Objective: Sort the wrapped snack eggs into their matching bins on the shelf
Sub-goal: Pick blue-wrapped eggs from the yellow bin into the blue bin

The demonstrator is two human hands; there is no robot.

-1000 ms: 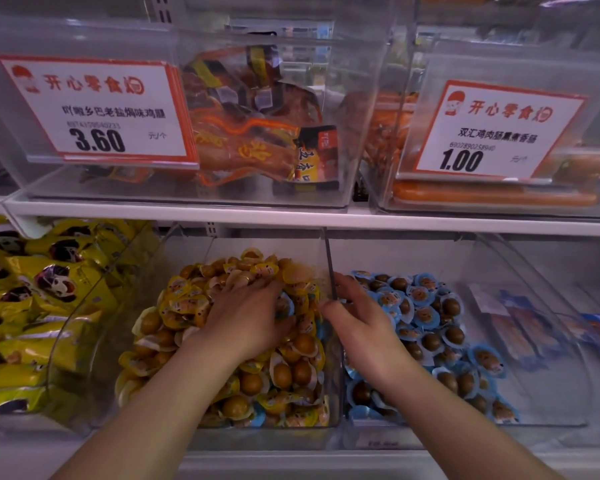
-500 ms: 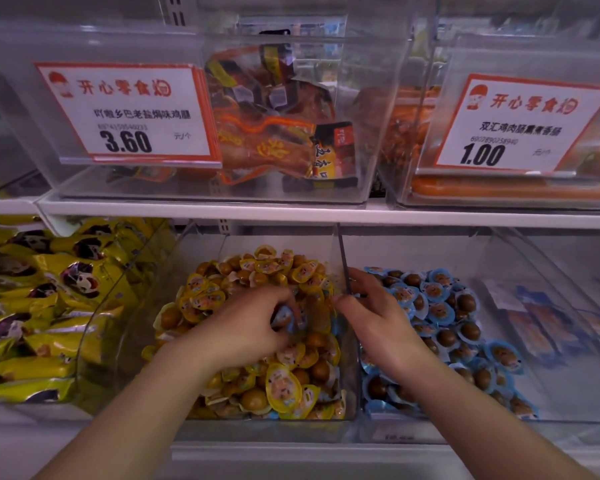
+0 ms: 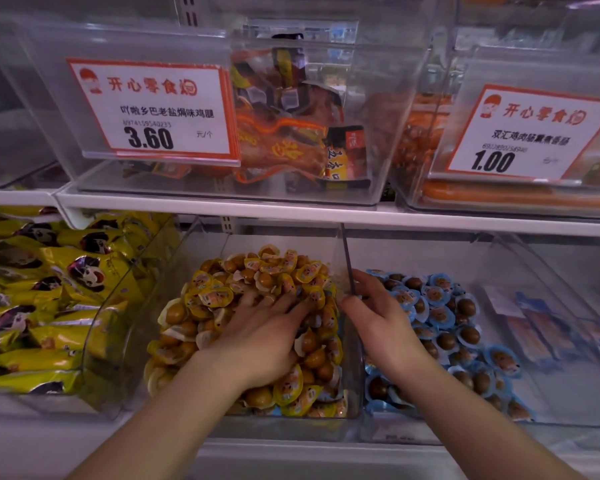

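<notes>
Hands in the egg bins, hunting strays.
Left hand [image 3: 257,337] lies flat, fingers spread, on the yellow eggs [image 3: 222,296]; right hand [image 3: 378,317] is over the blue eggs [image 3: 440,306], whether it holds one unclear. Packs look light, slick and crinkly: pinch a foil rim.

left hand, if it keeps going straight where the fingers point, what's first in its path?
Probably more yellow-wrapped eggs: the left hand lies on that pile, fingers pointing up-slope toward the clear bin's back wall. Depth is unclear, so it might skim over them.
</notes>
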